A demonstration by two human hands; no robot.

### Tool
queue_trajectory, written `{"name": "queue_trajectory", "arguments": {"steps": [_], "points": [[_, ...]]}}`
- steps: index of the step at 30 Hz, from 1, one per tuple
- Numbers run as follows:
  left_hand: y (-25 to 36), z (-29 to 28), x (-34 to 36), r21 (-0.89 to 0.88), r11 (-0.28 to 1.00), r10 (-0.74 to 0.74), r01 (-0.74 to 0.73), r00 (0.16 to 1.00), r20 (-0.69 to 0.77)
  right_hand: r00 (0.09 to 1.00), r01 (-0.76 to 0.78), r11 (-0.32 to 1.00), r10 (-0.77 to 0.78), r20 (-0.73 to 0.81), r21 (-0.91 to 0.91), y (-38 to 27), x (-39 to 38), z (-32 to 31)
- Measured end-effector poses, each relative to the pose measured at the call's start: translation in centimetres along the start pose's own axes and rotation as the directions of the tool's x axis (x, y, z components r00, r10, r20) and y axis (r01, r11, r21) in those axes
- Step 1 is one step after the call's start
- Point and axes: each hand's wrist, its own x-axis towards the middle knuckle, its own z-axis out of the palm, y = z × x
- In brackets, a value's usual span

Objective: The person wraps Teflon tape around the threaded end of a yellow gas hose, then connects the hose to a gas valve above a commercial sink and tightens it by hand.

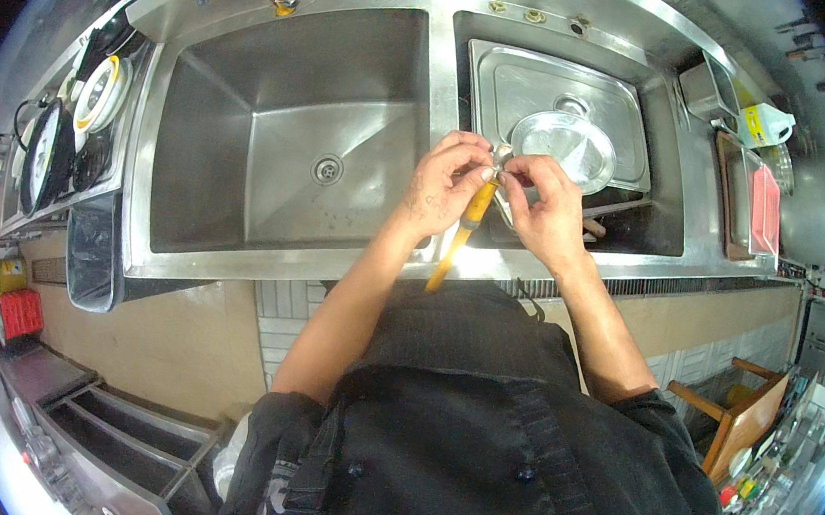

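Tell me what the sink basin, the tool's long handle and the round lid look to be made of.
Sink basin: most likely stainless steel, brushed grey with dull reflections and folded seams.
Tool handle, held between the left hand and right hand: probably plastic or coated, a smooth, even yellow-orange.
Round lid: shiny, mirror-like metal, apparently steel, with a bright glare.

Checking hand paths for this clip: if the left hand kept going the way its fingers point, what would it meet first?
The left hand points rightward at the right hand; their fingertips already meet around the small metal piece atop the yellow-handled tool.
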Motion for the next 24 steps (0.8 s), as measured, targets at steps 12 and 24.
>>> {"name": "queue_trajectory", "arguments": {"steps": [12,24], "points": [[0.8,-0.5,0.8,0.069,0.991,-0.118,0.116,0.993,0.029,0.969,0.24,0.957,-0.226,0.098,-0.165,1.2,0.7,-0.6],[0.9,-0.5,0.7,0.01,0.971,-0.24,0.24,0.971,0.011,0.944,0.321,0.919,-0.29,0.16,-0.228,1.4,1.4,-0.6]]}}
